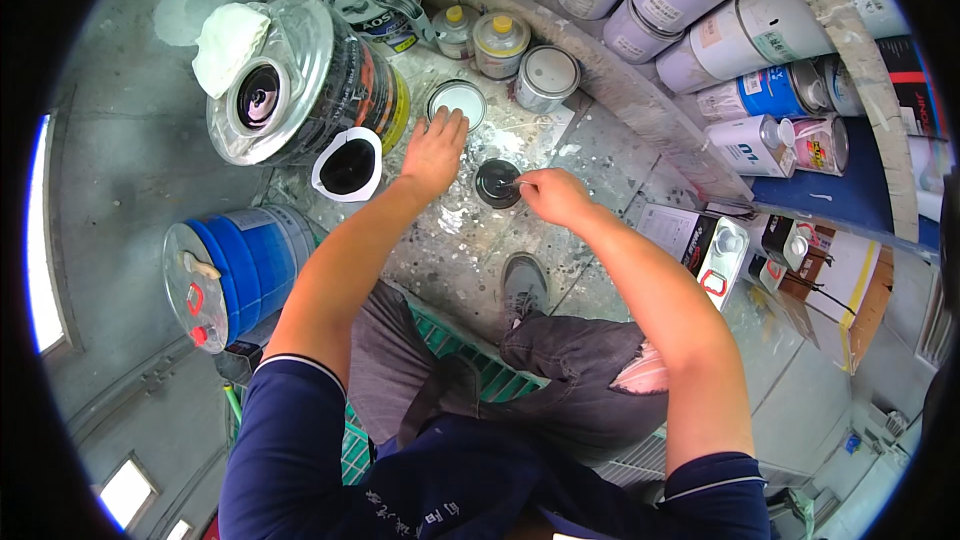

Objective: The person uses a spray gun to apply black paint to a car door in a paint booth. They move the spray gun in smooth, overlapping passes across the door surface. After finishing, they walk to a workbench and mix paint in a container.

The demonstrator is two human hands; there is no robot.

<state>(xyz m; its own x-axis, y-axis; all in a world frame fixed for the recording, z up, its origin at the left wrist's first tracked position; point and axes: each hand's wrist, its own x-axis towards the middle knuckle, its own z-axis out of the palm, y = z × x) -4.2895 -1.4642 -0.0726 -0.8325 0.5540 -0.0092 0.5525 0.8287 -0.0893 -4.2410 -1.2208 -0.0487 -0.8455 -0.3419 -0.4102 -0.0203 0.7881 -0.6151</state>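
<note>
My left hand (pixel 433 152) reaches forward, its fingers stretched flat at the near edge of a round can with a pale top (pixel 458 97). I cannot tell whether that top is a lid or white paint. In the middle of the floor stands a small dark cup (pixel 497 184) of black liquid. My right hand (pixel 553 195), fingers closed, pinches a thin stick (pixel 522 182) whose tip goes into this cup. Left of my left hand is a white cup (pixel 374 183) holding black paint (pixel 347 166).
A big metal drum (pixel 318 90) stands at the left, with a cup of dark paint (pixel 258 97) and a crumpled white cloth (pixel 230 48) on it. Nearer lies a blue drum (pixel 245 265). Yellow-capped tins (pixel 501 44) stand ahead; a shelf of paint cans (pixel 690 5) lines the right.
</note>
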